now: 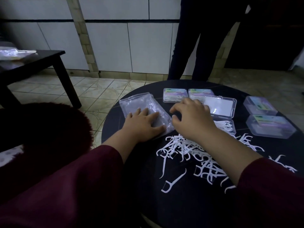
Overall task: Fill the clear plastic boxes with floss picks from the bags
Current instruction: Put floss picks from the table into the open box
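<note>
Dark red sleeves [85, 183] cover both forearms at the near edge of the view. Beyond them, a loose heap of white floss picks [185, 150] lies on the round dark worktop [139, 162], spread from the middle toward the right.

The left hand [143, 125] rests flat on a clear plastic bag [139, 104] at the left side of the worktop; its fingers [154, 116] are straight and press on the bag without curling round it. The right hand [192, 117] hovers just beside the bag, above the far edge of the heap. Its fingers are bent and spread like a claw, and I cannot tell if they hold a pick.

Right of this hand lies an open clear box [225, 125] with some picks inside, and its lid [219, 106] stands open on the far side. Two closed boxes [175, 95] sit side by side farther back, and two more closed boxes [269, 125] lie at the right edge.

A person in dark trousers [197, 46] stands behind the worktop. On the left, a low dark table [49, 58] carries more plastic bags [16, 53].
</note>
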